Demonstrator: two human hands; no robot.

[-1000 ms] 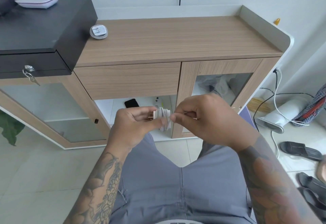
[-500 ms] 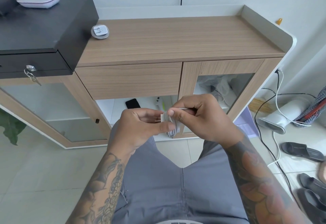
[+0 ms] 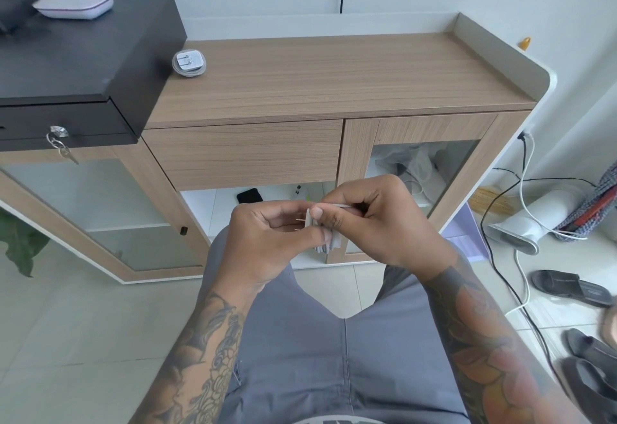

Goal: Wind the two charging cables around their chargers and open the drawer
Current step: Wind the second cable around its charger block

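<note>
While both hands meet in front of the cabinet, I count two chargers. One charger (image 3: 317,228) sits between the hands: the left hand (image 3: 267,240) pinches it, prongs pointing toward the left palm, and the right hand (image 3: 377,223) pinches a white cable (image 3: 337,205) drawn taut across its top, with coils showing below the fingers. So each grip is pinching, neither spread. The wound charger (image 3: 189,63) lies on the counter (image 3: 334,79) at ten o'clock from the hands, its cable wrapped around it, just beside a black box (image 3: 83,56). One drawer (image 3: 243,154) is under the counter, closed, straight up at twelve o'clock. One white lamp base (image 3: 75,4) rests on the black box, and one key ring (image 3: 60,143) hangs from its lock. On the tiled floor (image 3: 66,323) at three o'clock lie cords, a white appliance (image 3: 527,223), and dark sandals (image 3: 567,286).
</note>
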